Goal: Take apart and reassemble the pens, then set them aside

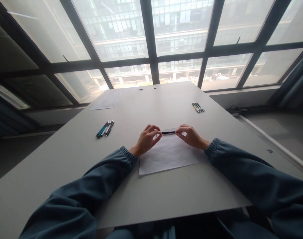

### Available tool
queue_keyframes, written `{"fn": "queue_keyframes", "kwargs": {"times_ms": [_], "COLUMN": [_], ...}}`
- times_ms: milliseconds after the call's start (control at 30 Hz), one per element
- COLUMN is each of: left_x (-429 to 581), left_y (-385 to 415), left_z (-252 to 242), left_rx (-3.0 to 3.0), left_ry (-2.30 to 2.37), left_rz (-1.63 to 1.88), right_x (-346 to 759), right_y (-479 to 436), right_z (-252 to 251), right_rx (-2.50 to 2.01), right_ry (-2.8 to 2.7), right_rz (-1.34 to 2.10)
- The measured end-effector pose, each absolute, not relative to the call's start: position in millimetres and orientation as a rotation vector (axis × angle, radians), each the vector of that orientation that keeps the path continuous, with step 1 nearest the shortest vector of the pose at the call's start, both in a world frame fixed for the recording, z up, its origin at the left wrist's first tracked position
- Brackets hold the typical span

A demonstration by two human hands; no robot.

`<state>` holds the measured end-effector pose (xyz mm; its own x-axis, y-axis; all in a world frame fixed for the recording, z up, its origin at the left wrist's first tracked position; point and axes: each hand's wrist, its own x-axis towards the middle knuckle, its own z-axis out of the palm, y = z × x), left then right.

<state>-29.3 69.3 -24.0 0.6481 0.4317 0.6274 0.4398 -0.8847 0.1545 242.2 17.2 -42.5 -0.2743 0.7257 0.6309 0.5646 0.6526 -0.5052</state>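
A dark pen (168, 132) lies crosswise between my two hands, over the upper part of a white sheet of paper (170, 154). My left hand (148, 137) pinches the pen's left end between thumb and fingers. At the right end, my right hand (189, 135) pinches it in the same way. The fingertips hide both ends of the pen. Both hands are low over the paper, with the wrists toward its sides.
On the white table (116, 196), several pens (105, 129) lie side by side at the left, and another group (198, 107) lies at the back right. Papers (108, 99) rest at the far left. Large windows (178, 30) stand beyond the table.
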Motion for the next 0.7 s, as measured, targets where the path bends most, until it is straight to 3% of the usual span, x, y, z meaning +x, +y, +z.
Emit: {"fn": "queue_keyframes", "kwargs": {"times_ms": [500, 700], "left_x": [-26.1, -28.3], "left_y": [68.3, 68.7], "left_z": [-19.6, -20.8], "left_rx": [-2.911, -2.877], "left_ry": [-0.572, -0.725], "left_rz": [-1.099, -1.105], "right_x": [232.7, 235.4], "right_y": [8.4, 11.2], "right_z": [-33.8, -37.2], "right_rx": [-1.035, -1.049], "right_ry": [-2.215, -2.136], "right_rz": [-0.053, -0.077]}}
